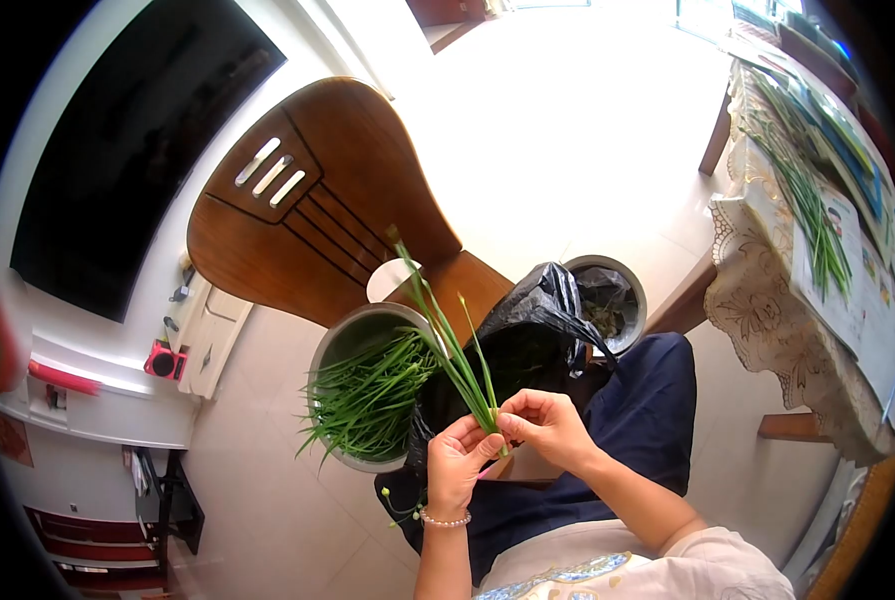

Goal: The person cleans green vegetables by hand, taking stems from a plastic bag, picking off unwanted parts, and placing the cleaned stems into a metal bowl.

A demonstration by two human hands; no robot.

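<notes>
Long green stalks (454,352) with pale ends stand up from my two hands, in front of my lap. My left hand (457,460), with a beaded bracelet at the wrist, is closed around their lower part. The fingers of my right hand (544,425) pinch the same stalks near their bottom end, close against my left hand. Left of the hands, a grey basin (335,340) holds a heap of cut green stalks (372,395). A black plastic bag (542,300) lies open just beyond my hands, its inside dark.
A wooden chair (337,190) stands ahead, with a white round object (392,280) on its seat. Behind the bag is a grey bin (639,300) lined with dark plastic. At right, a table with a lace cloth (757,300) bears newspapers and more green stalks (807,215).
</notes>
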